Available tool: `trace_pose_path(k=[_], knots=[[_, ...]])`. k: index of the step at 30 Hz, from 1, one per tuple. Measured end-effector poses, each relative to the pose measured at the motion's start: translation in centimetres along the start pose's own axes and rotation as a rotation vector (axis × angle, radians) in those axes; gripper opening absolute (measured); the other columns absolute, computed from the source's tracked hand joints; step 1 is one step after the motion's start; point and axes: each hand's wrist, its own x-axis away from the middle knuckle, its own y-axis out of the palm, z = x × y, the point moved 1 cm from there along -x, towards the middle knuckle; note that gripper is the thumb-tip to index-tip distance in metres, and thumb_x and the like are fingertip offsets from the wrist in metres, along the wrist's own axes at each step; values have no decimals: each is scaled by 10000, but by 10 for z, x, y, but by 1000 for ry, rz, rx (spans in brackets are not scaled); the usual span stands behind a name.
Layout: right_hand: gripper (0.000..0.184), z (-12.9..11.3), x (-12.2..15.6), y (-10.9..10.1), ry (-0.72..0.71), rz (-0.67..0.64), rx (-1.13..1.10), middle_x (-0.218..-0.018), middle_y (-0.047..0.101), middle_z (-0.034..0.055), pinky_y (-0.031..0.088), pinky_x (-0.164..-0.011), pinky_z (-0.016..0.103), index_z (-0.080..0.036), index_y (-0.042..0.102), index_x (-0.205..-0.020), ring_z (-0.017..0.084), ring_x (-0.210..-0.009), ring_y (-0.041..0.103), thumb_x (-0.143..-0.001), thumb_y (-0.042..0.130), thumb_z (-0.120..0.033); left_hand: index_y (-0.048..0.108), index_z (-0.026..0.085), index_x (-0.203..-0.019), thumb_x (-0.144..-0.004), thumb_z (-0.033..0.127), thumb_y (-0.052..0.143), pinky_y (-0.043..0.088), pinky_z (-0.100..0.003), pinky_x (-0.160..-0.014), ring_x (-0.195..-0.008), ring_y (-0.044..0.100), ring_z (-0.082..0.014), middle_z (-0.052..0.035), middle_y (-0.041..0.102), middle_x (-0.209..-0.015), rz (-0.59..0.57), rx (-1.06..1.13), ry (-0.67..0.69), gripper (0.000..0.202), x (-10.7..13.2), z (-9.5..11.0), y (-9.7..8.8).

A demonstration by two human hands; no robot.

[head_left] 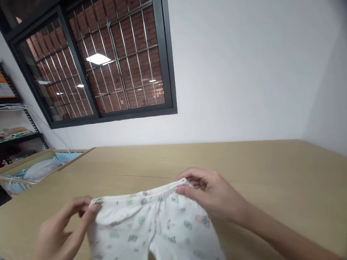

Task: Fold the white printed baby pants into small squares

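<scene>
A small pair of white baby pants [133, 225] with a green and pink print hangs stretched by its waistband over the front of the table. My left hand [63, 226] pinches the left corner of the waistband between thumb and fingers. At the opposite corner, my right hand [210, 191] grips the waistband with its thumb in front and fingers behind. The gap between the two legs shows at the bottom, and the lower legs run out of view.
The wooden table [255, 171] reaches back to a white wall. A wooden crib [30, 177] with blue and grey bedding adjoins it at the left. Behind that stands a black shelf [14, 138] with boxes and folded items. A barred window [96, 68] is above.
</scene>
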Motion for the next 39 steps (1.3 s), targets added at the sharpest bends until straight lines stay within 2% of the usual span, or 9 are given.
trace_pose_path(k=[2,4,9,15,20,25,30,36,39], knots=[[267,7,-3,-19,-6,49,61,-882,726,29,470,-651,275,-223,748,-979,181,-762,646,-919,633,-457,642,283,-935,-839,683,582,467,-206,-456,-835,666,-216,-20,708,-907,-120,91,6,416,-20,14,29],[293,20,-6,-33,7,79,129,-890,725,31,472,-656,287,-220,741,-1003,189,-768,646,-950,579,-458,617,260,-935,-892,661,518,466,-223,-518,-808,645,-202,-16,690,-865,-246,133,34,415,-36,26,60],[316,90,-13,-44,44,65,333,-932,701,46,476,-694,317,-209,701,-998,202,-799,625,-1001,470,-425,552,243,-906,-1007,539,357,408,-287,-633,-656,561,-165,18,630,-765,-490,56,128,369,-53,33,138],[262,187,-27,-33,95,66,510,-987,660,92,470,-852,348,-192,645,-922,233,-956,619,-1013,414,-274,538,211,-866,-1022,356,346,410,-310,-777,-906,609,-212,-66,652,-950,-550,-30,161,287,-52,14,229],[272,240,-38,-17,160,35,577,-974,672,112,451,-872,323,-163,665,-899,229,-984,618,-998,412,-174,563,183,-867,-1012,285,390,409,-316,-749,-872,620,-221,-101,660,-946,-542,-85,83,247,-47,-4,283],[224,267,-46,-6,177,74,632,-1067,672,123,426,-911,312,-144,657,-1054,228,-1053,603,-994,441,-151,606,180,-903,-992,277,477,421,-302,-784,-893,628,-204,-82,684,-954,-514,-69,47,185,-51,-19,311],[211,280,-56,-8,173,131,715,-1051,663,108,399,-909,321,-161,649,-1017,234,-1024,580,-1012,439,-173,628,178,-982,-988,264,509,447,-305,-804,-905,632,-181,-55,691,-973,-509,-52,28,148,-64,-21,326],[256,291,-62,-11,184,168,803,-1028,660,111,382,-883,337,-157,661,-988,242,-987,573,-1025,407,-171,638,158,-1013,-987,358,551,488,-398,-899,-949,631,-193,-43,670,-1002,-516,-69,-10,220,-76,-5,335],[266,293,-61,-10,189,178,823,-1043,667,104,377,-894,334,-164,659,-1016,239,-1012,574,-1035,395,-188,629,141,-1067,-979,281,524,438,-430,-982,-1072,600,-232,-95,651,-1087,-503,-90,-31,195,-77,15,328]])
